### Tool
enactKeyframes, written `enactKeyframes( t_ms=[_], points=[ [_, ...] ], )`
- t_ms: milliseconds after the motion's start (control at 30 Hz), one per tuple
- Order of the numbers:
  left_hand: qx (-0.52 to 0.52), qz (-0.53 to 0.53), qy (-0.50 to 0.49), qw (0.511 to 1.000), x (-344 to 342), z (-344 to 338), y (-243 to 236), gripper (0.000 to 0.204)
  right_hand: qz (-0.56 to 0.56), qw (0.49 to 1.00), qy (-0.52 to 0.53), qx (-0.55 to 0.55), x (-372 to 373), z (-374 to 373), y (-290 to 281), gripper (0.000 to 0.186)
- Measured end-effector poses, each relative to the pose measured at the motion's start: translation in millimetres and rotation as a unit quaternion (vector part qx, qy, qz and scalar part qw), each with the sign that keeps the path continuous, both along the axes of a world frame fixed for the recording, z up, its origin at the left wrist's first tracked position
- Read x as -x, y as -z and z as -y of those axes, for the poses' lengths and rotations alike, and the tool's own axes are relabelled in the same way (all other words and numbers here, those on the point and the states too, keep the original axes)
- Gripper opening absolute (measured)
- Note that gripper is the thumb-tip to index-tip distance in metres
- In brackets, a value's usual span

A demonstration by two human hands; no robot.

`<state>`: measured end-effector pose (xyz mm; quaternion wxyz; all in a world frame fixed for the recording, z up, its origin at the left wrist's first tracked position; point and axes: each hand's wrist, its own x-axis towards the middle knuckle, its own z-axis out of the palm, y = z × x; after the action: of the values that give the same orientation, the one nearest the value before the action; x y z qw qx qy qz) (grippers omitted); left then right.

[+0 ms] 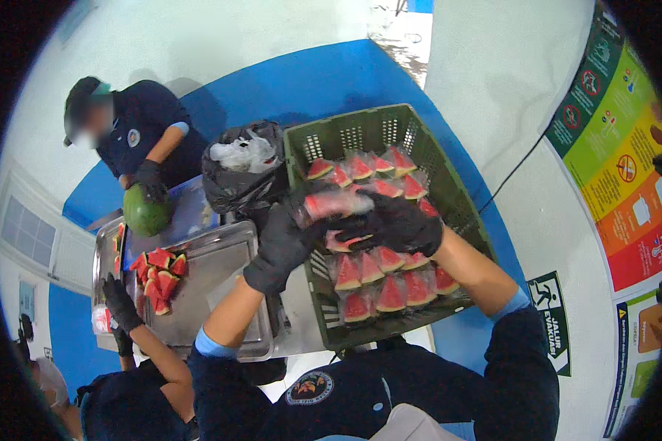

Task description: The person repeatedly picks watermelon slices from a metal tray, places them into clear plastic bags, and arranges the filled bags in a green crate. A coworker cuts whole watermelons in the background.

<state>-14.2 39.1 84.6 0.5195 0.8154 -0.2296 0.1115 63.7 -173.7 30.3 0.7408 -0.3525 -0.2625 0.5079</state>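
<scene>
My left hand [285, 246], in a black glove, grips a bagged watermelon slice [331, 202] above the left side of the green crate [396, 329]. My right hand [393, 220], also gloved, is closed at the same bag's right end; some of its fingertips are hidden or blurred. Below them, rows of bagged red watermelon wedges [390, 294] with green rinds fill the crate. To the left, a metal tray [221, 287] carries a pile of cut watermelon pieces [158, 275].
A co-worker [147, 132] at upper left handles a whole watermelon [143, 217] on a blue board. Another person's gloved hand [118, 301] is at the tray's left. A black plastic bag [235, 184] stands beside the crate. A black cable [515, 169] runs along the wall.
</scene>
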Motion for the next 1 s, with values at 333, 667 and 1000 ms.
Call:
enactKeyframes(
  t_ms=[333,667,1000],
  points=[
    [0.429,-0.252,-0.027,0.867,-205.9,34.8,117.4,0.017,0.11,0.958,0.241,0.111,-70.8,115.1,55.3,0.065],
    [0.409,-0.309,-0.1,0.853,-318.6,106.3,205.0,0.024,0.488,0.73,0.089,0.47,-54.9,101.9,73.8,0.038],
    [-0.141,-0.331,0.238,0.902,-155.1,131.8,125.8,0.032,0.215,0.804,0.512,0.213,-64.7,120.2,25.2,0.03]
  ],
)
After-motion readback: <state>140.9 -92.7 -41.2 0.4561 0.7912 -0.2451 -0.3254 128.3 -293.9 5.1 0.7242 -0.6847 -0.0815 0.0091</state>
